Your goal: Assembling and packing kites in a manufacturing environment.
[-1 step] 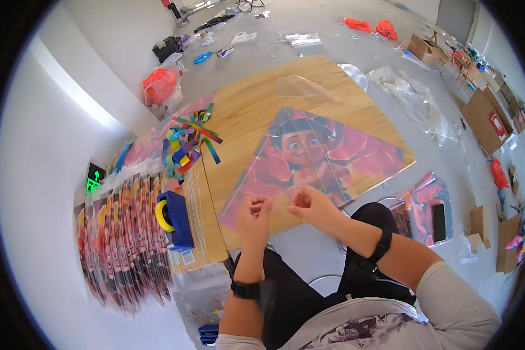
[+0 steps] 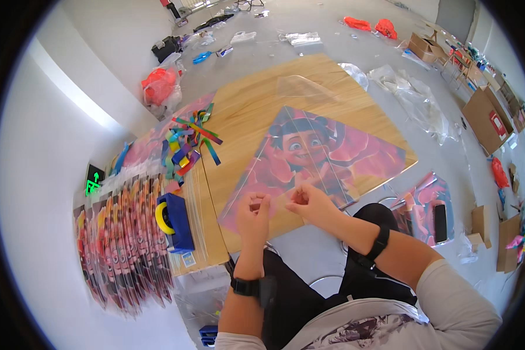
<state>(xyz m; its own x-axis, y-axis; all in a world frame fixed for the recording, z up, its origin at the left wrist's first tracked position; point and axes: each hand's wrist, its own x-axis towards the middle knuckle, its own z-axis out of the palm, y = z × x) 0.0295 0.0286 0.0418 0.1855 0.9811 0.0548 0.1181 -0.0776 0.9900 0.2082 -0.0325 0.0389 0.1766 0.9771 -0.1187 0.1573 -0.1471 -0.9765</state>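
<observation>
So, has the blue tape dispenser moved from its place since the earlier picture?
No. The blue tape dispenser sits at the same spot by the wooden table's left edge, beside the packaged kites.

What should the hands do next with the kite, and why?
Probably draw the pinched bit taut. Both the left hand and right hand pinch something too small to make out at the near corner of the pink kite, which lies flat on the wooden table.

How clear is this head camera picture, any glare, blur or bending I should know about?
Head view: bright, even daylight; the white wall at left is washed out. Fisheye bends the light wooden tabletop edges, with a black rim around the frame. The left hand and right hand look sharp over the pink cartoon-printed kite; far floor clutter is small and soft.
</observation>
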